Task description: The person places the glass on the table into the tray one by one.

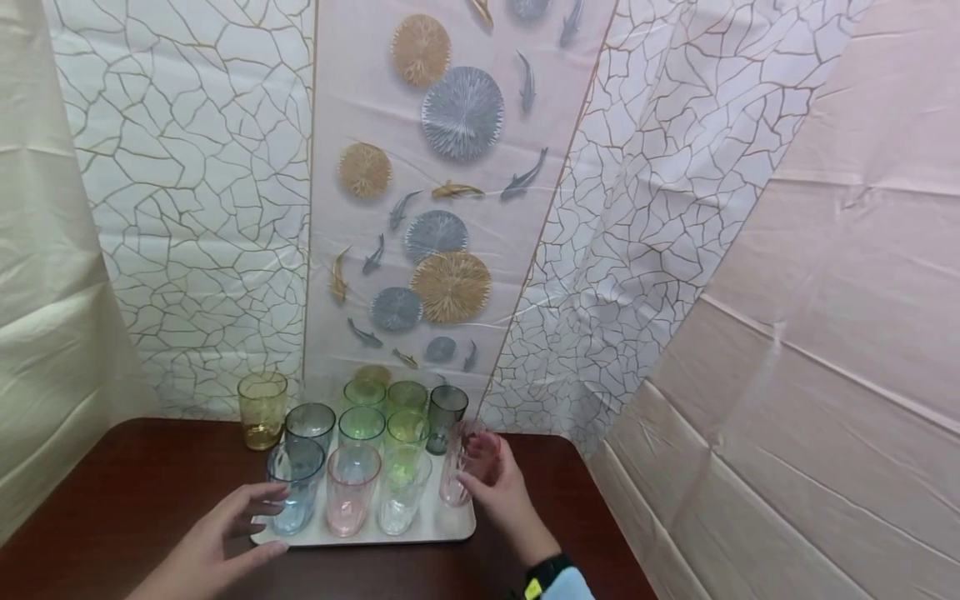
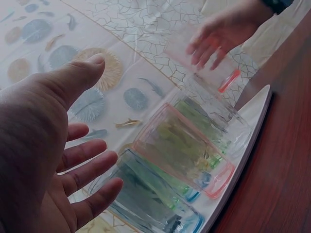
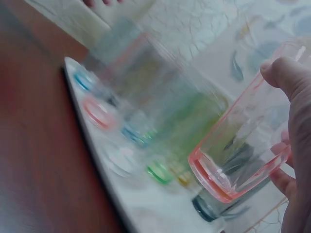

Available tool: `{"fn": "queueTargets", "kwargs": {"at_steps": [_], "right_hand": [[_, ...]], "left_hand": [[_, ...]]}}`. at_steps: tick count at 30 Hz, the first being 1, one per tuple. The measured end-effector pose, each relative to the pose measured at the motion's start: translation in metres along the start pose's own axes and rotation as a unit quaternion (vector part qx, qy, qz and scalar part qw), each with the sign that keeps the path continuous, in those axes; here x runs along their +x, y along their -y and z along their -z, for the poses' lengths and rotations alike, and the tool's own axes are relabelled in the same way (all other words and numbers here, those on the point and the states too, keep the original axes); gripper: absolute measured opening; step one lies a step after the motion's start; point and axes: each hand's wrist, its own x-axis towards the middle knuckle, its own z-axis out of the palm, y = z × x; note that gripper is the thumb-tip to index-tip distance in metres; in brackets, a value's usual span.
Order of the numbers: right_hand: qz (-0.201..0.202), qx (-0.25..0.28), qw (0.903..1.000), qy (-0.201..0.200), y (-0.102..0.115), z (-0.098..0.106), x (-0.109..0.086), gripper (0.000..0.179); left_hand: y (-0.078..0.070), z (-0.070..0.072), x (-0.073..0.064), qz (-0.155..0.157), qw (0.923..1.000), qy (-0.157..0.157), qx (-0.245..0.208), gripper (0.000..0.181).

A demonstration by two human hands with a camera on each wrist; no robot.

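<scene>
My right hand [image 1: 501, 492] grips a pink-tinted glass tumbler [image 3: 228, 158] round its side, thumb on one side and fingers on the other. In the right wrist view its thick base hangs over the right part of a white tray [image 1: 453, 527]. My left hand [image 1: 228, 537] holds nothing, its fingers loosely spread beside the blue tumbler [image 1: 294, 500] at the tray's front left. Next to that stand another pink tumbler [image 1: 348, 508] and a clear tumbler [image 1: 397, 510], forming the front row.
Behind the front row stand a grey tumbler [image 1: 309, 425] and several green and yellow ones. A dark grey tumbler [image 1: 446, 417] is at the back right. An amber tumbler [image 1: 262, 412] stands on the dark red-brown table [image 1: 172, 500], left of the tray. Patterned cloth [image 1: 202, 208] hangs behind.
</scene>
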Motion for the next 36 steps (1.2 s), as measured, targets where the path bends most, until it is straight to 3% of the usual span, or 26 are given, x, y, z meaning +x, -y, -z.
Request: {"fn": "queueTargets", "kwargs": {"at_steps": [5, 7, 12, 19, 27, 36], "right_hand": [[-0.038, -0.026, 0.9989, 0.003, -0.015, -0.005, 0.04, 0.077], [-0.046, -0.047, 0.9978, -0.004, -0.027, -0.009, 0.053, 0.078], [-0.07, -0.096, 0.9926, -0.023, -0.045, -0.021, 0.068, 0.076], [-0.112, -0.091, 0.9893, -0.025, -0.06, -0.028, 0.067, 0.087], [-0.118, -0.096, 0.9881, -0.022, -0.069, -0.034, 0.06, 0.09], [-0.111, -0.099, 0.9887, -0.021, -0.073, -0.034, 0.058, 0.088]], "left_hand": [[0.002, 0.001, 0.0, 0.011, 0.9999, 0.005, 0.001, 0.059], [0.003, 0.0, 0.0, 0.002, 1.0, -0.001, 0.0, 0.058], [0.004, -0.001, -0.002, -0.012, 0.9998, -0.011, -0.007, 0.055], [0.005, 0.002, -0.001, 0.057, 0.9976, 0.022, -0.033, 0.061], [0.01, -0.001, -0.003, 0.038, 0.9986, 0.017, -0.033, 0.055], [0.007, 0.001, 0.0, 0.077, 0.9955, 0.042, -0.035, 0.061]]}}
